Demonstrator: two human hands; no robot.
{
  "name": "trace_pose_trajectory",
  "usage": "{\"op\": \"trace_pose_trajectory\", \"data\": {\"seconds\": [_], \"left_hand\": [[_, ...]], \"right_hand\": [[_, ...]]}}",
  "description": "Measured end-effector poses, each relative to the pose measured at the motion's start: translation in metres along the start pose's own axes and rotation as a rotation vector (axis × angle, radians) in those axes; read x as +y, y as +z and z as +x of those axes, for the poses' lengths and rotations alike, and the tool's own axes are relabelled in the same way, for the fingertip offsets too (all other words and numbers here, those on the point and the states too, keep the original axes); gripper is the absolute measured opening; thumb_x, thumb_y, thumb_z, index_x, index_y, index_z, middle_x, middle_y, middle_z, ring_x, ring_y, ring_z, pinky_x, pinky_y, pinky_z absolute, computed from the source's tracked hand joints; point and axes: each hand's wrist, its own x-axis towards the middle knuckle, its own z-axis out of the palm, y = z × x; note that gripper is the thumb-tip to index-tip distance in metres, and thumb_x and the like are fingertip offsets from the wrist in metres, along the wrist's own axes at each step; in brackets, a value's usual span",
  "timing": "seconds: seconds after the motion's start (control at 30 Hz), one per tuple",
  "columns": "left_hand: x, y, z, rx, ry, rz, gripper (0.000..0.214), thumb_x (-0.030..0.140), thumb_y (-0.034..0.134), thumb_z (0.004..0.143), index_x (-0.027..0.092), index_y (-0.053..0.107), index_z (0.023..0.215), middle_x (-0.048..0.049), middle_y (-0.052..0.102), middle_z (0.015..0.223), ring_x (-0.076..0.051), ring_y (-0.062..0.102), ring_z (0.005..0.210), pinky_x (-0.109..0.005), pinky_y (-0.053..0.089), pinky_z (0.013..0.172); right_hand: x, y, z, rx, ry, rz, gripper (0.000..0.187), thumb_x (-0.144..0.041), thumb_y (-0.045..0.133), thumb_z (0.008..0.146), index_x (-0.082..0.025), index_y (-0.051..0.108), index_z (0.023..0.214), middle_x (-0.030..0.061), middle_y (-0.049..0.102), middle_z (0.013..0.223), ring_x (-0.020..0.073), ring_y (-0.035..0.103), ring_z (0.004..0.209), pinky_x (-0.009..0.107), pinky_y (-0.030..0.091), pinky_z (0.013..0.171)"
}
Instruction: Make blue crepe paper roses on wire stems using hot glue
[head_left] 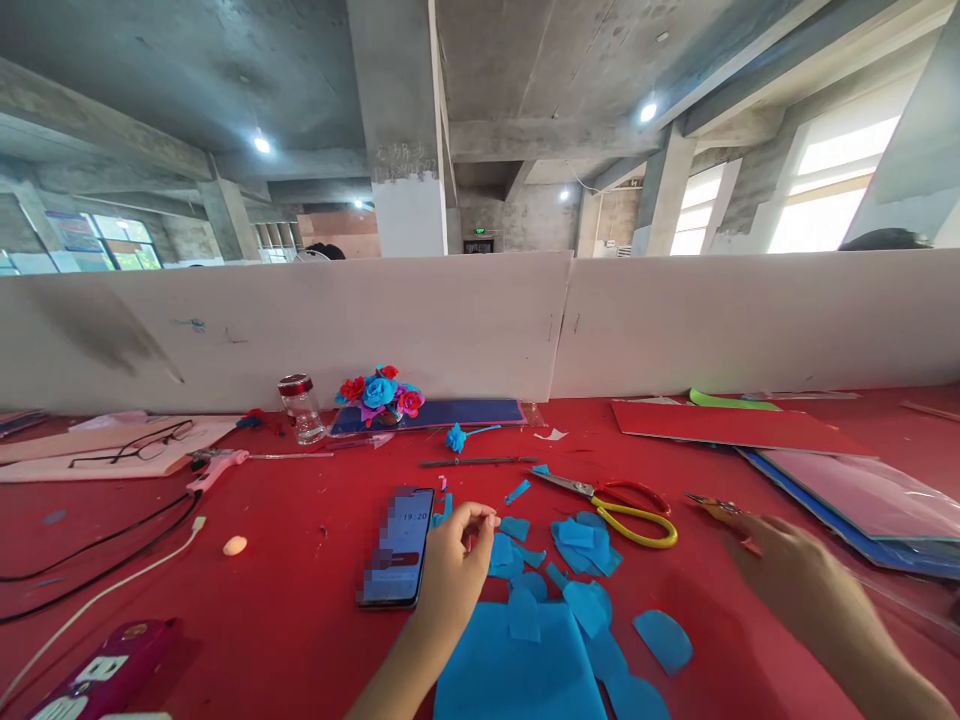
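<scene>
Several blue paper pieces (585,545) beside scissors (591,491), left hand (456,558) pinched together left of scissors, right hand (791,565) over pliers (715,505) right of scissors, grip unclear.

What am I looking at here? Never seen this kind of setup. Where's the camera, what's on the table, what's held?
No robot here: these are a person's bare hands. The single picture comes from a camera worn on that person's head, looking forward and down.

On the red table lie a large blue sheet, rounded blue cutouts, scissors and a phone. Farther back stand a lidded jar and a bunch of colourful flowers.

The left hand has its fingertips drawn together beside the phone; anything between them is too small to tell. The right hand is at the pliers; how firmly it grips them isn't clear.
</scene>
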Motion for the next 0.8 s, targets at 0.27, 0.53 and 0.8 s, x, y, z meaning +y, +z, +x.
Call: {"op": "trace_pose_trajectory", "data": {"seconds": [0.27, 0.53, 0.8], "left_hand": [[0.0, 0.0, 0.0, -0.017, -0.02, 0.002, 0.019, 0.03, 0.047, 0.082, 0.019, 0.061, 0.078, -0.0059, 0.07, 0.079, -0.02, 0.065, 0.074, -0.027, 0.049, 0.058], [-0.007, 0.002, 0.001, -0.024, -0.096, -0.115, 0.017, 0.031, 0.049, 0.08, 0.018, 0.06, 0.079, -0.0066, 0.069, 0.078, -0.02, 0.066, 0.067, -0.027, 0.05, 0.056], [-0.001, 0.001, 0.004, -0.082, -0.224, -0.231, 0.02, 0.035, 0.05, 0.078, 0.016, 0.058, 0.078, -0.0076, 0.069, 0.078, -0.018, 0.063, 0.062, -0.024, 0.047, 0.047]], "right_hand": [[-0.131, 0.076, -0.072, -0.686, -0.517, 0.06, 0.034, -0.014, 0.043, 0.08, -0.025, 0.056, 0.11, 0.0074, 0.055, 0.114, 0.0219, 0.05, 0.104, 0.033, 0.04, 0.088], [-0.151, 0.097, -0.077, -0.793, -0.32, 0.077, 0.039, 0.0, 0.051, 0.061, -0.018, 0.065, 0.093, 0.0077, 0.063, 0.092, 0.0207, 0.057, 0.088, 0.027, 0.043, 0.076], [-0.136, 0.11, -0.066, -0.655, -0.309, 0.475, 0.014, -0.019, 0.057, 0.075, -0.021, 0.07, 0.072, 0.0031, 0.066, 0.075, 0.0159, 0.057, 0.068, 0.024, 0.041, 0.06]]}}
